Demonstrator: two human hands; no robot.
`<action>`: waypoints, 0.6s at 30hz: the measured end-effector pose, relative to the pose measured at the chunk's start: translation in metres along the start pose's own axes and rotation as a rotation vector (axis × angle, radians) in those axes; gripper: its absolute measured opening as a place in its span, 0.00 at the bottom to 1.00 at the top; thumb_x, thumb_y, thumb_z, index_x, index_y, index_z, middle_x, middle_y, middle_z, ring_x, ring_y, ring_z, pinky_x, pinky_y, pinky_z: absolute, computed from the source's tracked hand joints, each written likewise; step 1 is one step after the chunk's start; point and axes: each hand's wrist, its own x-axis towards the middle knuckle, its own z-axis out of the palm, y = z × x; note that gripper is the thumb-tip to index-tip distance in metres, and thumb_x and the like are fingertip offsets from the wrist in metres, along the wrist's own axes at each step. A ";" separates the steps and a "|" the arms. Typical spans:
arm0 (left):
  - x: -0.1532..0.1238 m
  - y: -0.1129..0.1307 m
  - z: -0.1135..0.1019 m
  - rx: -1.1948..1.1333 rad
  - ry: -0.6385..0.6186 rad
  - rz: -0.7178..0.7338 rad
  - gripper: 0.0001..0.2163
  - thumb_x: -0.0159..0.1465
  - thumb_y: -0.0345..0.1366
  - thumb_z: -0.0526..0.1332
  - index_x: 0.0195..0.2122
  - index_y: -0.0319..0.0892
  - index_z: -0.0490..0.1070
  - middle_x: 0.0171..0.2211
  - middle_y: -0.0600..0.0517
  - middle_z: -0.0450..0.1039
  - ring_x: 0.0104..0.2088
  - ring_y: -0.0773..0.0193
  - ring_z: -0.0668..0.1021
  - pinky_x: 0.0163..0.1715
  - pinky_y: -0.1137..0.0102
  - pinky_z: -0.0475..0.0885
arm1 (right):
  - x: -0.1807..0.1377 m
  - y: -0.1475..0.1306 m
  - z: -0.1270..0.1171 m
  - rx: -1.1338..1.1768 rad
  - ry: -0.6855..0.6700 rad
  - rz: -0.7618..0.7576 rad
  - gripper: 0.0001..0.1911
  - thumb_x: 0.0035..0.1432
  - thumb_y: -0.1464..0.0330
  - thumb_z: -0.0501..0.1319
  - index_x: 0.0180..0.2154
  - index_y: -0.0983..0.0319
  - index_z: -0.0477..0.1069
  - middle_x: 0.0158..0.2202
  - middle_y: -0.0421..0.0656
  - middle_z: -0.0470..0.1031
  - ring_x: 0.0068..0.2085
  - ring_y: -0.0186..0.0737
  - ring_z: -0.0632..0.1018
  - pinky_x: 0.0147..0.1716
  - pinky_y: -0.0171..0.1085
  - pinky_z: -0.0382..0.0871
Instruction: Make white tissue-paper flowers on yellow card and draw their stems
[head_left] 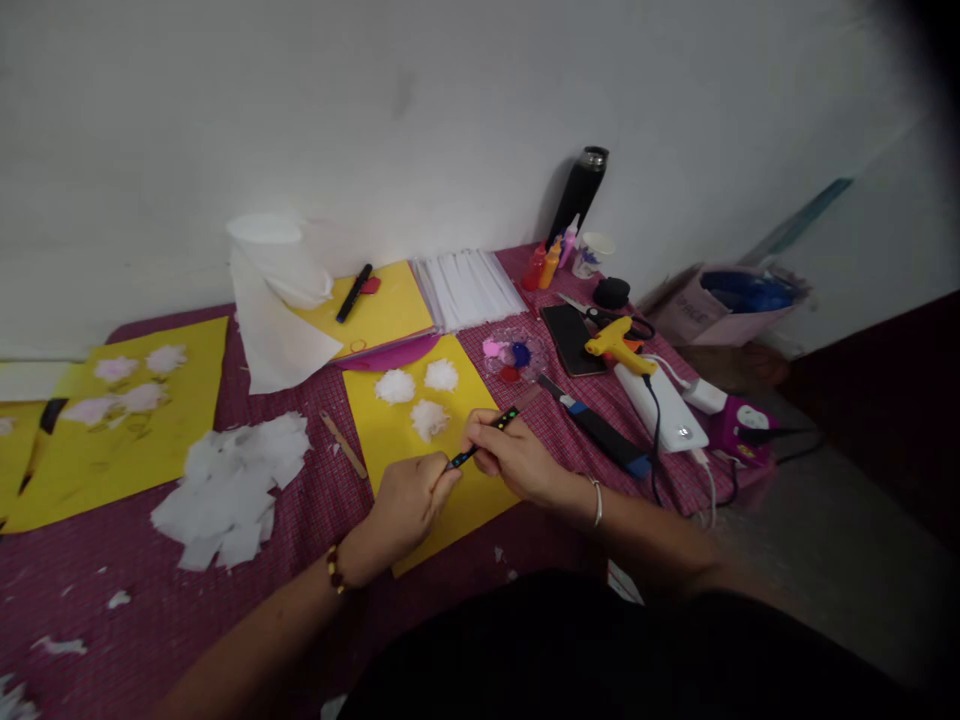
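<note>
the dotted stick (484, 438) slants between both hands, above the yellow sheet (382, 432). the left hand (412, 497) has its fingers pinching the lower end; the right hand (514, 455) has its fingers closed around the stick further up, its top poking out towards the paint palette (489, 373). what that top carries is too blurred to tell.

a slip of either grip might, i judge, swing the stick into the palette and smear paint, or let a knuckle flatten the nearest white puff (429, 420). the box cutter (606, 436) lies near the right forearm with its blade apparently out, so a careless sweep could nick skin. a snagged cord could drag the glue gun (619, 345) off its place.

counted: one stick, three white puffs, four pinkish puffs (142, 397) on the far-left sheet, three paint bottles (553, 264), one cutter, one glue gun.
</note>
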 end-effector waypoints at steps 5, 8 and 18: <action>-0.006 -0.010 0.007 -0.054 0.049 -0.112 0.19 0.71 0.40 0.42 0.26 0.42 0.64 0.22 0.53 0.68 0.23 0.64 0.70 0.25 0.70 0.59 | 0.013 -0.060 -0.057 0.158 0.223 -0.266 0.17 0.57 0.63 0.56 0.21 0.59 0.54 0.12 0.29 0.42 0.15 0.28 0.45 0.16 0.29 0.49; 0.001 -0.009 0.015 0.003 -0.046 -0.036 0.18 0.71 0.41 0.43 0.29 0.41 0.67 0.25 0.52 0.71 0.25 0.64 0.72 0.26 0.71 0.60 | 0.027 -0.052 -0.062 0.175 0.184 -0.194 0.10 0.56 0.64 0.59 0.26 0.58 0.61 0.12 0.29 0.51 0.15 0.28 0.53 0.20 0.30 0.57; 0.003 -0.013 0.028 0.217 -0.148 0.260 0.16 0.70 0.43 0.49 0.33 0.41 0.71 0.29 0.50 0.75 0.29 0.60 0.76 0.29 0.68 0.65 | 0.060 0.044 -0.047 -0.234 0.083 -0.132 0.11 0.50 0.62 0.66 0.35 0.60 0.75 0.28 0.40 0.77 0.31 0.36 0.77 0.33 0.36 0.70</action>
